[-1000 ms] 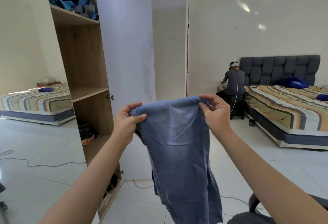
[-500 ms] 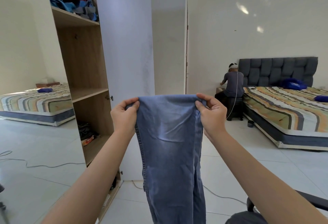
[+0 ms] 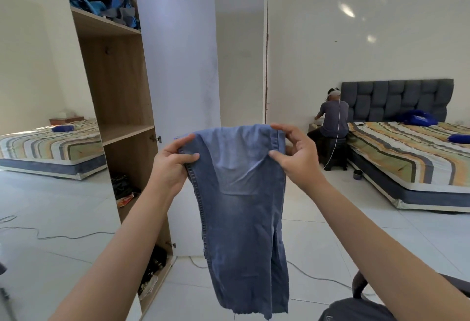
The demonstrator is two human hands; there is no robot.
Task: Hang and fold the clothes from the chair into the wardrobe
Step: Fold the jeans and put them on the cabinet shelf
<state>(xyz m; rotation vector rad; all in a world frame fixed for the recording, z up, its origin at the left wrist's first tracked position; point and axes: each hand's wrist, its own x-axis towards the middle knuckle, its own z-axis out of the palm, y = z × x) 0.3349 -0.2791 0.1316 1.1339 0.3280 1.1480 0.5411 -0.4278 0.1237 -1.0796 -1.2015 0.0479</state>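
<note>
Left hand (image 3: 173, 165) fingers (image 3: 187, 159) pinching one top corner of blue jeans (image 3: 241, 206), right hand (image 3: 296, 158) fingers (image 3: 278, 154) pinching the other. Hanging folded lengthwise in mid-air, before open wardrobe (image 3: 119, 92). No readable label on denim. Chair (image 3: 361, 305) at lower right.

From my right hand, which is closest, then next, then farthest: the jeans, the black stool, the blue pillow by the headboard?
1. Jeans: pinched in the right hand.
2. Black stool: just behind, under the seated person.
3. Blue pillow: far right, against the headboard.
</note>
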